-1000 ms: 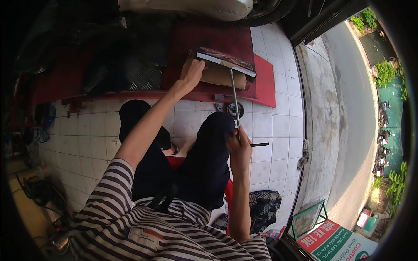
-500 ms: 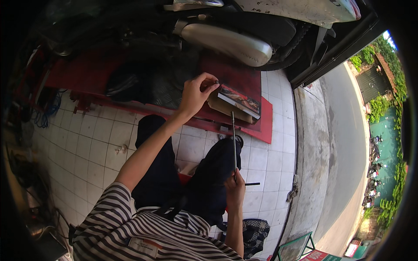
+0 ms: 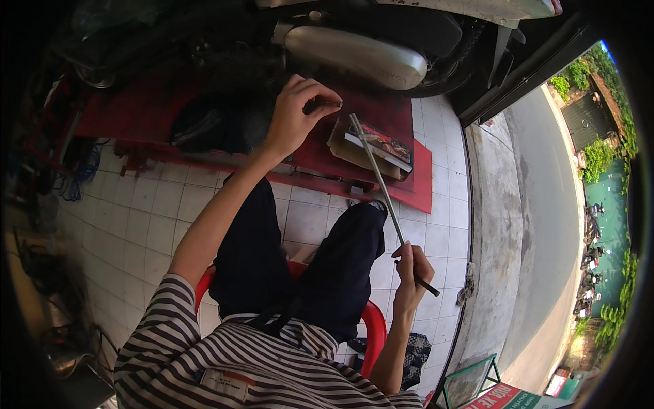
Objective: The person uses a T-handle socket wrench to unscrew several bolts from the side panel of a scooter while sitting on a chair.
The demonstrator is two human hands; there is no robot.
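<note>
My left hand [image 3: 300, 112] is raised over the red platform, fingers pinched round a small dark piece [image 3: 332, 103], too small to name. My right hand [image 3: 413, 276] grips a T-handle wrench [image 3: 379, 174] by its crossbar. The wrench's long metal shaft slants up and left, its tip a short way right of and below the left fingertips. Beyond the shaft, a cardboard box [image 3: 392, 147] with a dark printed side lies on the platform; the shaft crosses in front of it.
A motorcycle with a silver engine cover [image 3: 354, 56] stands on the red platform [image 3: 419, 184]. I sit on a red stool [image 3: 375, 334] over a white tiled floor [image 3: 160, 204]. A patterned dark cloth [image 3: 414, 358] lies beside the stool. A road [image 3: 545, 204] runs along the right.
My right hand has moved up and right, tilting the wrench so its tip rises toward my left hand. My left hand has shifted slightly up and left, still pinching the small piece.
</note>
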